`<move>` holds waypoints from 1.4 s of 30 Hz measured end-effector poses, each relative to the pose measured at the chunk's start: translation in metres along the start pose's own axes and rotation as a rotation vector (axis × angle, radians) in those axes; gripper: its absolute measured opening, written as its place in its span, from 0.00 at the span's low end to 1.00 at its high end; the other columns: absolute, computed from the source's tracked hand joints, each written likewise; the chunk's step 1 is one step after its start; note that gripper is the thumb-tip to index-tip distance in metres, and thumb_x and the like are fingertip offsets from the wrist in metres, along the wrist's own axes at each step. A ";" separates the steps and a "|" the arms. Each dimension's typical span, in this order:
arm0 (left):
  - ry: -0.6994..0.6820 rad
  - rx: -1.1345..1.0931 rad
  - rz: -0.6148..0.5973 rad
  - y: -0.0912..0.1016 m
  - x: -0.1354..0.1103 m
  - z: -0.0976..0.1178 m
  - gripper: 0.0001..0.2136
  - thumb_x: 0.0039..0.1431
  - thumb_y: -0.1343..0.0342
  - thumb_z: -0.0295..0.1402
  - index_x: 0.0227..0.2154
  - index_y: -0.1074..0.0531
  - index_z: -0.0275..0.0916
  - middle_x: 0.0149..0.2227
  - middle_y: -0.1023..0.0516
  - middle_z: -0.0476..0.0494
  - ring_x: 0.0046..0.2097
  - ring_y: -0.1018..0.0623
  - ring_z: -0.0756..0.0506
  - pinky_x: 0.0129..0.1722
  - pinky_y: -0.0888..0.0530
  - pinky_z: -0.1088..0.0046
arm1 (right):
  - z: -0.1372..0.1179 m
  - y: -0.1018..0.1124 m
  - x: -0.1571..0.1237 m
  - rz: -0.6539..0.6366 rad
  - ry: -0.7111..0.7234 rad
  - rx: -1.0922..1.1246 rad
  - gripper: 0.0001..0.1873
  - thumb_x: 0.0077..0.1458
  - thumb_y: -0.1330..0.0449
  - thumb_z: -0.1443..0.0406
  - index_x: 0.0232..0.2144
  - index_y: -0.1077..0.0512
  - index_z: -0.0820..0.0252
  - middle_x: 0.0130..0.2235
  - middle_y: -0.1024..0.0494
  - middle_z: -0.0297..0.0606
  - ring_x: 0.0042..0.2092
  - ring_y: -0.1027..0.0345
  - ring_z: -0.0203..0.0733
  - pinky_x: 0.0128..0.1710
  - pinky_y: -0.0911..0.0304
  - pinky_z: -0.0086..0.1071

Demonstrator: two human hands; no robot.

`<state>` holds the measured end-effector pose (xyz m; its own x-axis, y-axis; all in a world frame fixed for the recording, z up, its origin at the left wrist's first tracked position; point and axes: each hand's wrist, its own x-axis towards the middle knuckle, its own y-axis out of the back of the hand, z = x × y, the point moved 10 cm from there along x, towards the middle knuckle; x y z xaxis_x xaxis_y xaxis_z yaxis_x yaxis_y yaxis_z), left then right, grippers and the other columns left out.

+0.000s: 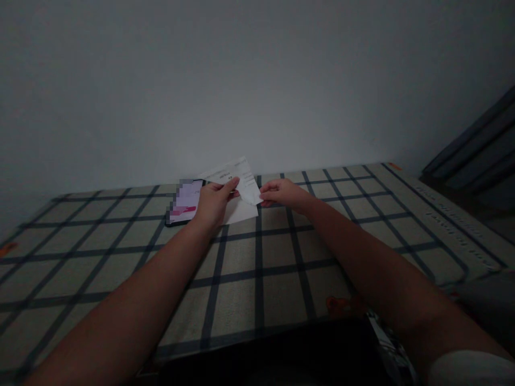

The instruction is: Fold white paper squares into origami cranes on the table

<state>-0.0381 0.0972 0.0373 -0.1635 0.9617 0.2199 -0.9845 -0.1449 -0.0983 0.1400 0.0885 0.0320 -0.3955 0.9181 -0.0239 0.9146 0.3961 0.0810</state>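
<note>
A white sheet of paper [250, 188] with printed text is held up over the table, its lower right part bent or folded over. My left hand [215, 201] pinches the sheet from the left, thumb on top of the print. The fingertips of my right hand [284, 194] are closed on the sheet's right corner. Beside my left hand lies a phone [187, 199] with a lit screen, partly pixelated. Some of the paper is hidden behind my left hand.
A cream cloth with dark blue checks [277, 246] covers the table. Behind it rises a plain grey wall [257, 80]. A dark curtain [478, 134] hangs at the right. Printed lettering [454, 220] runs along the cloth's right side.
</note>
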 end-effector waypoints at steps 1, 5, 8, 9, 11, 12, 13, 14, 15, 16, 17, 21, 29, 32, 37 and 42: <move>-0.006 0.030 -0.030 -0.003 -0.001 0.000 0.18 0.43 0.31 0.45 0.23 0.23 0.32 0.28 0.20 0.42 0.31 0.22 0.47 0.35 0.24 0.70 | 0.000 -0.001 0.001 -0.007 -0.002 0.025 0.01 0.53 0.37 0.72 0.30 0.25 0.64 0.29 0.22 0.37 0.29 0.28 0.32 0.33 0.30 0.26; -0.004 0.083 -0.178 -0.019 -0.010 0.001 0.17 0.45 0.32 0.45 0.30 0.19 0.34 0.34 0.17 0.40 0.33 0.21 0.45 0.35 0.25 0.70 | -0.005 0.001 0.003 0.035 0.058 0.156 0.02 0.53 0.37 0.71 0.29 0.26 0.63 0.30 0.21 0.35 0.31 0.28 0.32 0.37 0.29 0.27; -0.005 0.120 -0.218 -0.024 -0.013 0.003 0.17 0.46 0.32 0.45 0.31 0.19 0.35 0.34 0.17 0.40 0.32 0.21 0.46 0.33 0.26 0.72 | -0.005 0.006 0.003 0.086 0.069 0.168 0.05 0.52 0.37 0.72 0.25 0.27 0.63 0.27 0.23 0.34 0.29 0.29 0.31 0.36 0.28 0.28; -0.003 0.135 -0.218 -0.024 -0.012 0.003 0.16 0.46 0.32 0.45 0.30 0.19 0.34 0.33 0.17 0.39 0.31 0.21 0.46 0.33 0.26 0.72 | -0.005 0.007 0.003 0.094 0.068 0.166 0.05 0.51 0.36 0.72 0.25 0.27 0.63 0.26 0.23 0.34 0.29 0.29 0.31 0.35 0.28 0.28; -0.001 0.146 -0.219 -0.024 -0.012 0.004 0.16 0.46 0.32 0.44 0.30 0.19 0.34 0.33 0.17 0.39 0.31 0.21 0.46 0.32 0.26 0.72 | -0.004 0.007 0.003 0.094 0.069 0.167 0.04 0.52 0.36 0.72 0.25 0.26 0.64 0.27 0.23 0.34 0.29 0.29 0.32 0.35 0.28 0.29; 0.001 0.148 -0.224 -0.024 -0.012 0.004 0.16 0.46 0.32 0.44 0.30 0.19 0.34 0.34 0.17 0.38 0.31 0.21 0.46 0.33 0.26 0.72 | -0.005 0.007 0.003 0.091 0.077 0.172 0.04 0.52 0.36 0.71 0.26 0.26 0.64 0.27 0.22 0.35 0.30 0.28 0.32 0.36 0.28 0.29; 0.005 0.150 -0.236 -0.025 -0.012 0.005 0.16 0.46 0.32 0.44 0.31 0.19 0.34 0.35 0.17 0.38 0.32 0.21 0.46 0.33 0.25 0.72 | -0.006 0.008 0.003 0.091 0.089 0.179 0.03 0.53 0.37 0.70 0.27 0.25 0.64 0.28 0.22 0.35 0.31 0.28 0.32 0.37 0.28 0.29; 0.010 0.151 -0.249 -0.027 -0.013 0.005 0.17 0.46 0.32 0.43 0.33 0.19 0.34 0.36 0.17 0.38 0.33 0.21 0.46 0.33 0.25 0.71 | -0.008 0.009 0.003 0.102 0.104 0.186 0.03 0.53 0.37 0.70 0.27 0.25 0.64 0.29 0.21 0.35 0.31 0.28 0.32 0.37 0.28 0.29; 0.018 0.150 -0.264 -0.028 -0.014 0.004 0.17 0.46 0.32 0.43 0.33 0.19 0.35 0.38 0.17 0.37 0.33 0.21 0.46 0.33 0.25 0.71 | -0.009 0.012 0.003 0.121 0.120 0.190 0.03 0.53 0.37 0.70 0.28 0.25 0.63 0.30 0.21 0.35 0.31 0.28 0.32 0.37 0.28 0.29; 0.029 0.150 -0.277 -0.030 -0.015 0.004 0.17 0.46 0.32 0.43 0.34 0.19 0.35 0.39 0.17 0.37 0.33 0.21 0.46 0.33 0.24 0.71 | -0.010 0.014 0.003 0.143 0.130 0.191 0.02 0.53 0.36 0.70 0.28 0.25 0.63 0.29 0.22 0.35 0.31 0.28 0.32 0.37 0.28 0.29; 0.042 0.146 -0.288 -0.031 -0.016 0.003 0.17 0.46 0.32 0.42 0.34 0.19 0.34 0.40 0.17 0.36 0.33 0.21 0.46 0.33 0.24 0.71 | -0.010 0.016 0.003 0.163 0.136 0.187 0.02 0.52 0.36 0.70 0.27 0.25 0.63 0.29 0.22 0.34 0.30 0.28 0.32 0.36 0.29 0.29; 0.068 0.111 -0.300 -0.033 -0.018 0.002 0.17 0.45 0.31 0.41 0.36 0.19 0.35 0.43 0.18 0.36 0.34 0.21 0.46 0.33 0.24 0.72 | -0.010 0.015 0.004 0.147 0.133 0.202 0.03 0.53 0.36 0.70 0.27 0.24 0.63 0.29 0.22 0.35 0.29 0.28 0.33 0.36 0.28 0.31; 0.115 0.125 -0.308 -0.033 -0.017 -0.006 0.16 0.44 0.30 0.40 0.34 0.18 0.35 0.41 0.17 0.36 0.33 0.20 0.47 0.34 0.23 0.71 | -0.007 0.025 0.007 0.216 0.155 0.214 0.02 0.50 0.35 0.68 0.28 0.24 0.63 0.29 0.22 0.35 0.30 0.28 0.33 0.39 0.28 0.33; 0.142 0.104 -0.304 -0.034 -0.018 -0.008 0.15 0.44 0.31 0.40 0.34 0.18 0.35 0.43 0.17 0.36 0.35 0.20 0.46 0.35 0.23 0.72 | -0.007 0.024 0.008 0.197 0.160 0.212 0.02 0.51 0.35 0.68 0.28 0.24 0.62 0.29 0.22 0.35 0.30 0.28 0.33 0.40 0.27 0.33; 0.138 0.124 -0.313 -0.034 -0.019 -0.007 0.16 0.44 0.30 0.40 0.34 0.18 0.34 0.43 0.17 0.35 0.36 0.19 0.45 0.36 0.23 0.72 | -0.007 0.024 0.006 0.230 0.150 0.224 0.02 0.52 0.35 0.67 0.28 0.24 0.62 0.29 0.22 0.35 0.30 0.29 0.33 0.39 0.28 0.34; 0.144 0.065 -0.321 -0.034 -0.017 -0.010 0.21 0.46 0.33 0.48 0.34 0.19 0.34 0.41 0.17 0.35 0.39 0.19 0.43 0.38 0.22 0.68 | -0.008 0.026 0.005 0.264 0.143 0.193 0.02 0.52 0.35 0.68 0.28 0.24 0.62 0.30 0.20 0.36 0.31 0.28 0.33 0.39 0.28 0.32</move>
<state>-0.0010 0.0883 0.0271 0.1610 0.9828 0.0903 -0.9869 0.1601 0.0170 0.1612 0.1037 0.0419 -0.1384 0.9838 0.1140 0.9804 0.1523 -0.1246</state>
